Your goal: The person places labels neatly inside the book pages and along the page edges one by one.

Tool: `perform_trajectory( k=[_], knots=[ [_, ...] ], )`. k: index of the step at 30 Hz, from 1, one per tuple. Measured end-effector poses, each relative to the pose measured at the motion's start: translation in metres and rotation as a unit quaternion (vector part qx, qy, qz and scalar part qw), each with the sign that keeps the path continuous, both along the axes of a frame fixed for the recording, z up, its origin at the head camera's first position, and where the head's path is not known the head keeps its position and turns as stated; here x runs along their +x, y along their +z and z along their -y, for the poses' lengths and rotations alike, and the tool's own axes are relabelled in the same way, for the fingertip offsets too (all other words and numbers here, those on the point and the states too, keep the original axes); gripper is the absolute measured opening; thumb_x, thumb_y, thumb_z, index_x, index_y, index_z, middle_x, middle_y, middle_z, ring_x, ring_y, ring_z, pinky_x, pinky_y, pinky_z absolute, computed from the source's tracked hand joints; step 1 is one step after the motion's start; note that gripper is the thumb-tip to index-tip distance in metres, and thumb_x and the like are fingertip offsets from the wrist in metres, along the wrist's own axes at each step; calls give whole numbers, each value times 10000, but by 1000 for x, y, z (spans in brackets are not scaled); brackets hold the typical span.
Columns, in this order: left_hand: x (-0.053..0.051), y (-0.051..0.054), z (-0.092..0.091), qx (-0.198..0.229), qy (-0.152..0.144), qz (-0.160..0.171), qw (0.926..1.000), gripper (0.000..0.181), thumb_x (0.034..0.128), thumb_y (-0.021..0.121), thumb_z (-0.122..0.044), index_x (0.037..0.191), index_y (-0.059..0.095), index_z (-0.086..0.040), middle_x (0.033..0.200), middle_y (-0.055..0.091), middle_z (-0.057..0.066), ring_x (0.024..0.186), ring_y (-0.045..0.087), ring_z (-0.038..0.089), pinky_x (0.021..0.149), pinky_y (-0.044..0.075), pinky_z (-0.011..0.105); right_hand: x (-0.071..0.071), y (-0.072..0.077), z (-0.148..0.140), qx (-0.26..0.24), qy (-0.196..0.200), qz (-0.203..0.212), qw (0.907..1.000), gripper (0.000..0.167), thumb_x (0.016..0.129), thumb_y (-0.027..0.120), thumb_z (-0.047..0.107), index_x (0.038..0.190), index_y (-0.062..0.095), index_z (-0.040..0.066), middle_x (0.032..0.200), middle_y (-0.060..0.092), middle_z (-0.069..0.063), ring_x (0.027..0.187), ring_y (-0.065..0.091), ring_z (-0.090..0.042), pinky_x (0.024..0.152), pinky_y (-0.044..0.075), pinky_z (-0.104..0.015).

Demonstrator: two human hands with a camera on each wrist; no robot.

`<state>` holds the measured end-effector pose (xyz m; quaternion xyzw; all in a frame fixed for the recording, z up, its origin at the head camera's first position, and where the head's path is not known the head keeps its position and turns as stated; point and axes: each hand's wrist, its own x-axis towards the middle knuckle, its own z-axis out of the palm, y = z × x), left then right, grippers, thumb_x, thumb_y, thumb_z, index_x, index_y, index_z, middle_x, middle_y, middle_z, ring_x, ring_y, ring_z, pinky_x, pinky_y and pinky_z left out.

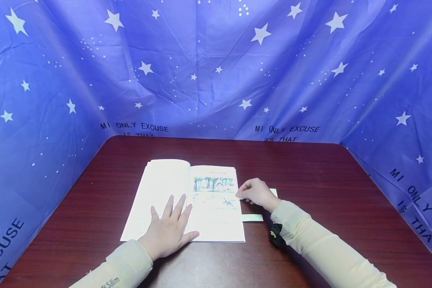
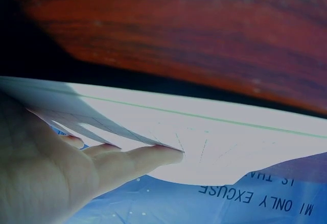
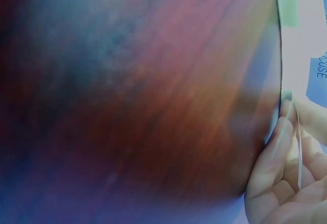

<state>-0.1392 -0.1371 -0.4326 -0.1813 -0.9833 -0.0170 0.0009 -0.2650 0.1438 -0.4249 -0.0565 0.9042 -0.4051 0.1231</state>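
Observation:
An open book lies on the table, its right page showing coloured pictures. My left hand rests on the lower left page and the fold with its fingers spread; the left wrist view shows this hand along the white pages. At the book's right edge, my right hand pinches a thin pale strip between thumb and fingers; a pale end shows behind that hand. Lower down, another pale green strip sticks out from the book's right side.
The dark red wooden table extends around the book. A blue curtain with white stars and black lettering hangs behind it and on both sides. A black object is at the right sleeve's cuff.

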Motion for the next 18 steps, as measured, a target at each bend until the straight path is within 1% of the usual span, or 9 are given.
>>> perform_trajectory(
  k=[5,11,18],
  knots=[
    [0,1,0,6,8,31,10000,762,964,410,-647,1495,421,-101,1630,265,133,1477,256,441,952,284,825,0,2,1,37,19,24,10000,112,827,760,141,856,724,38,691,661,-4,592,572,-122,544,494,-258],
    [0,0,0,-31,6,-13,10000,760,963,410,-648,1496,421,-106,1630,267,128,1476,261,438,950,294,820,1,4,2,45,74,181,9998,151,831,766,172,854,688,46,693,663,-20,596,580,-133,555,494,-263],
    [0,1,0,-14,0,-6,10000,756,967,409,-643,1496,420,-103,1630,266,131,1475,262,441,953,290,821,1,6,5,297,89,139,9994,217,829,786,240,810,641,79,672,644,1,565,552,-127,521,462,-259]
  ],
)
